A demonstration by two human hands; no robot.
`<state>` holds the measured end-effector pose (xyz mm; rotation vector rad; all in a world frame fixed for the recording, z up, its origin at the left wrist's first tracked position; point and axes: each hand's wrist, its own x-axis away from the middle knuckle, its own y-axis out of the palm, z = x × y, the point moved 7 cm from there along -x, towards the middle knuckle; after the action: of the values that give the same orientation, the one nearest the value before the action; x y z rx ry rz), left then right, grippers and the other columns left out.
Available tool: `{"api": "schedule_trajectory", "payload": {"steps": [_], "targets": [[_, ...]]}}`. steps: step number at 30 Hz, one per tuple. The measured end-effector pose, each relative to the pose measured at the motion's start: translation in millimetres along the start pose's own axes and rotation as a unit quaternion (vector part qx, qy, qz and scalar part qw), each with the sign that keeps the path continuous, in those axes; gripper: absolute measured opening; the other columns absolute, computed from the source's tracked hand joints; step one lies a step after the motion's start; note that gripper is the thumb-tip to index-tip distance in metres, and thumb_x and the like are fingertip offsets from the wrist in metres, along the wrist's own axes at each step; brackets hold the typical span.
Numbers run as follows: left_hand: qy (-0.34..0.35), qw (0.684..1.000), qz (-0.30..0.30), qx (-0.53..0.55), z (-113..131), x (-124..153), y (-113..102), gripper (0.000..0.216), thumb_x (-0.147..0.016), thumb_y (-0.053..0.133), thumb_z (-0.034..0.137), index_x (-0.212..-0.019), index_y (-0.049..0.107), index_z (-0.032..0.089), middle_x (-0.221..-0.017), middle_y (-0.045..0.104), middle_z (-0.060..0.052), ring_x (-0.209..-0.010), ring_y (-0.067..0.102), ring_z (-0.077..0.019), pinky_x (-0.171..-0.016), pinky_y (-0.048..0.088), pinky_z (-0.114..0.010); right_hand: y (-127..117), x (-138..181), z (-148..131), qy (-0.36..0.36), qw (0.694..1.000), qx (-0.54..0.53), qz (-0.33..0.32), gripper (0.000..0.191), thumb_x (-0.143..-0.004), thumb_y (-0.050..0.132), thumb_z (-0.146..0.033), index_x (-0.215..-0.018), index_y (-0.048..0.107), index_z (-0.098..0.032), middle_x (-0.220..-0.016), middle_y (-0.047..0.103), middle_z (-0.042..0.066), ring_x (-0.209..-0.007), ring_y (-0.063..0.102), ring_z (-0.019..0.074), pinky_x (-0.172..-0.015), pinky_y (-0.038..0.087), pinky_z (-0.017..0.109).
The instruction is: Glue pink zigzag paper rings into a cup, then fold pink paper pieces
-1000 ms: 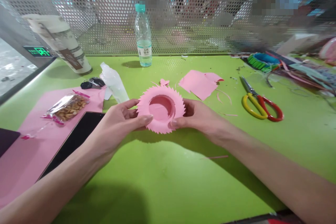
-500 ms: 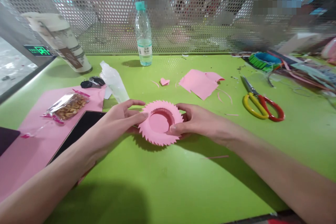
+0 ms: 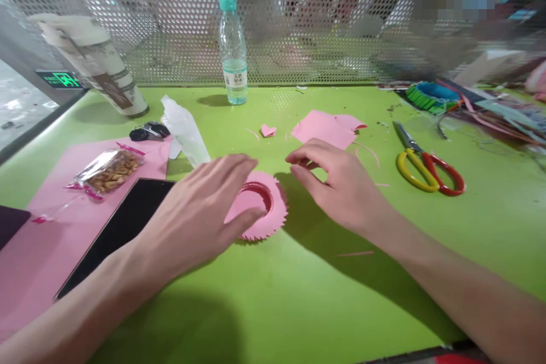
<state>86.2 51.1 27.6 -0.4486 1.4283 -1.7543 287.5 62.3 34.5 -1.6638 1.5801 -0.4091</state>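
Pink fringed paper disc (image 3: pixel 268 211) lies on the green tabletop (image 3: pixel 298 296) at centre, left hand (image 3: pixel 205 210) spread flat over its left half, right hand (image 3: pixel 341 187) loosely curled and empty just right of it; light, even pressure judged advisable to spare the fringe.

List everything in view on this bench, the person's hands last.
toothed paper disc: one, pink, centre, partly under left hand
paper scrap: one, pink, beyond right hand
paper heart: one, pink, left of scrap
scissors: one, yellow and red handles, right
water bottle: one, clear, teal cap, back
snack packet: one, clear, on pink sheet, left
phone: one, black, front left
table: one, green
left hand: one, open, over disc
right hand: one, open, right of disc
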Motion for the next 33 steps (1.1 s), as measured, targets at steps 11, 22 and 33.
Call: {"api": "schedule_trajectory", "payload": {"steps": [11,22,33], "targets": [[0.014,0.995,-0.075,0.061,28,-14,7,0.061,-0.114,0.034,0.047,-0.165,0.046,0.016,-0.178,0.033,-0.014,-0.167,0.025,-0.0316,-0.137,0.022,-0.055,6,-2,28,0.055,0.989,-0.119,0.069,0.019,-0.104,0.053,-0.03,-0.099,0.069,-0.023,-0.09,0.072,0.004,-0.084,0.065,0.0215,-0.078,0.047,0.035],[-0.014,0.993,-0.092,-0.075,34,-49,49,0.068,-0.114,0.031,0.054,-0.167,0.043,0.014,-0.176,0.034,-0.023,-0.167,0.022,-0.0406,-0.134,0.02,-0.065,19,-6,61,0.121,0.959,-0.242,0.082,0.019,-0.097,0.052,-0.036,-0.09,0.065,-0.023,-0.067,0.059,-0.003,-0.061,0.052,0.0166,-0.062,0.038,0.03],[-0.009,0.992,-0.087,-0.086,35,-42,55,0.065,-0.114,0.033,0.049,-0.166,0.043,0.012,-0.175,0.036,-0.024,-0.165,0.028,-0.0391,-0.133,0.023,-0.061,21,-12,65,0.143,0.961,-0.23,0.056,0.014,-0.086,0.054,-0.026,-0.084,0.067,-0.021,-0.067,0.058,-0.003,-0.057,0.047,0.0139,-0.059,0.034,0.03]]}}
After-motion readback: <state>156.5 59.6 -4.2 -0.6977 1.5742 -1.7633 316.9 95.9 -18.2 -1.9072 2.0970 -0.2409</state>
